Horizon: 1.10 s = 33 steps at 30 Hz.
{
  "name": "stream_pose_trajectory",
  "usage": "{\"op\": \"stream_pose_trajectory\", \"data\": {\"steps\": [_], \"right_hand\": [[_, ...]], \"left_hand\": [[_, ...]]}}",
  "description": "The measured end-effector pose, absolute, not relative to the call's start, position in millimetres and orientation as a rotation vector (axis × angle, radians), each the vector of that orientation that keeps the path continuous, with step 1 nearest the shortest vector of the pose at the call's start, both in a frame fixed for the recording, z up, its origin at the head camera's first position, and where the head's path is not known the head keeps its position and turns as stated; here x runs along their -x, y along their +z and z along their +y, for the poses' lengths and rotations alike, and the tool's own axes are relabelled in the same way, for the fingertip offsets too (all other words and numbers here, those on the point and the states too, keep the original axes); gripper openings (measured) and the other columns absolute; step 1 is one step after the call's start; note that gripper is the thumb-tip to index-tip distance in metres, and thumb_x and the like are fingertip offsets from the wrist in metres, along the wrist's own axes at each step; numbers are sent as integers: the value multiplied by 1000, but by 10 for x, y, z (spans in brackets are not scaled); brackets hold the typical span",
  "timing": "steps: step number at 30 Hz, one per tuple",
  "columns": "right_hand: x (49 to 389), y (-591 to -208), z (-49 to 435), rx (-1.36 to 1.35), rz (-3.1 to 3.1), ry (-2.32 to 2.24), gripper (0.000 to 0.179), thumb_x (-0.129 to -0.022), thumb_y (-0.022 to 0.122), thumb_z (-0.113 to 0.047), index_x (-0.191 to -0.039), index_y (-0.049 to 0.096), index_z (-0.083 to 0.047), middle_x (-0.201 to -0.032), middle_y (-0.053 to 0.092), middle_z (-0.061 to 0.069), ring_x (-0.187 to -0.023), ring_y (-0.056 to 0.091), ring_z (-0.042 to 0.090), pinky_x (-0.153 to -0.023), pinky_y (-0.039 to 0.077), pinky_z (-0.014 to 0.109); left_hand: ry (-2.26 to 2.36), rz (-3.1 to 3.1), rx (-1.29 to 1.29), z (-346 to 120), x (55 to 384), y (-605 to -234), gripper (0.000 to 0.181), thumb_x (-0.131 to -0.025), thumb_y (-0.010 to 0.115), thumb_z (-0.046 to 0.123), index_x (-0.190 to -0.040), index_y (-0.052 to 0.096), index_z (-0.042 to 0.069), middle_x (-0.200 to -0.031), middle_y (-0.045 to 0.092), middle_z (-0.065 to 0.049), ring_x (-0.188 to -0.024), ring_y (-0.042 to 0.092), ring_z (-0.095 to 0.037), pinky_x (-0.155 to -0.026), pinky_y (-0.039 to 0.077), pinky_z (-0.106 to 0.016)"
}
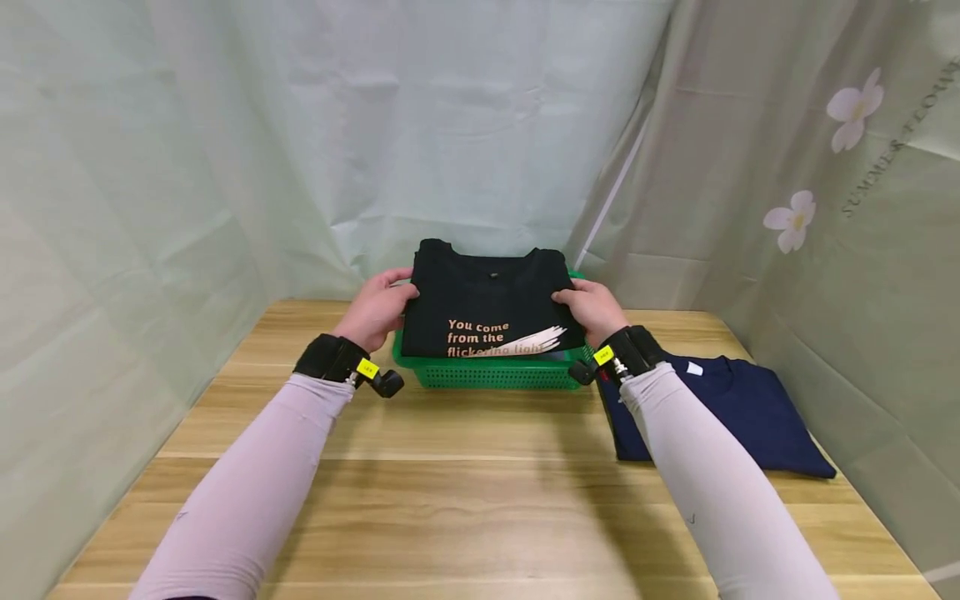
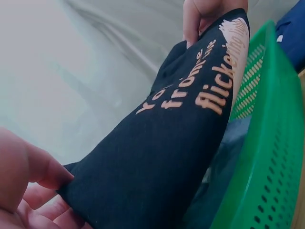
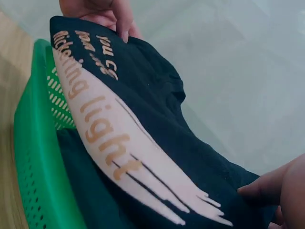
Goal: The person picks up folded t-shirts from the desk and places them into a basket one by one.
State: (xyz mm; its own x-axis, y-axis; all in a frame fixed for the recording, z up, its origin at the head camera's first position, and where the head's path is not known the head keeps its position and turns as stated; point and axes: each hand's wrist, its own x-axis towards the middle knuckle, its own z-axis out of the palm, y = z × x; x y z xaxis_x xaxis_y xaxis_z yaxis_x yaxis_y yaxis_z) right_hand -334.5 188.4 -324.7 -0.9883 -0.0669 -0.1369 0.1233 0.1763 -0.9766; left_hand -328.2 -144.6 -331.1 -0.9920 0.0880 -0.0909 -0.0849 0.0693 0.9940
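Observation:
A folded black T-shirt point(image 1: 487, 296) with orange lettering and a white brush-stroke print is held up over a green plastic basket point(image 1: 495, 375). My left hand point(image 1: 377, 308) pinches its left edge, thumb in front and fingers behind. On the opposite edge my right hand point(image 1: 592, 308) pinches the shirt the same way. Seen from the left wrist, the shirt's lower edge hangs above the basket opening, and dark cloth point(image 2: 221, 167) lies inside the basket. The right wrist view also shows dark fabric point(image 3: 90, 176) in there, below the printed front.
A folded navy blue T-shirt point(image 1: 738, 408) lies on the wooden table point(image 1: 465, 492) to the right, partly behind my right forearm. Pale curtains point(image 1: 465, 125) hang behind and on both sides of the table.

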Motion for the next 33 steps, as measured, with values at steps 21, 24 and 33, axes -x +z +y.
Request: {"op": "stream_pose_trajectory", "data": {"steps": [21,24,33], "right_hand": [[3113,-3377,2170,-37,2378,-1922,53,-116,44,-16,-166,42,0,-167,48,28,-150,55,42,-120,53,41],[2978,-3374,2273,7,2423,-1875,53,-116,46,-18,-166,44,-1,-167,50,25,-148,56,42,-115,56,36],[2544,-3459,2600,59,2471,-1826,54,-117,50,-24,-166,45,-2,-166,51,25,-134,65,24,-97,59,19]], "left_hand": [[2058,2324,-66,-1419,3131,-3475,43,-114,50,17,-153,58,2,-145,67,-21,-116,78,-24,-94,64,-27],[2015,2330,-149,-1346,2988,-3514,40,-114,53,18,-150,61,3,-136,71,-17,-109,79,-20,-89,64,-25],[1924,2330,-329,-1120,2566,-3691,33,-112,59,17,-141,68,5,-130,75,-20,-105,81,-22,-87,64,-28]]}}
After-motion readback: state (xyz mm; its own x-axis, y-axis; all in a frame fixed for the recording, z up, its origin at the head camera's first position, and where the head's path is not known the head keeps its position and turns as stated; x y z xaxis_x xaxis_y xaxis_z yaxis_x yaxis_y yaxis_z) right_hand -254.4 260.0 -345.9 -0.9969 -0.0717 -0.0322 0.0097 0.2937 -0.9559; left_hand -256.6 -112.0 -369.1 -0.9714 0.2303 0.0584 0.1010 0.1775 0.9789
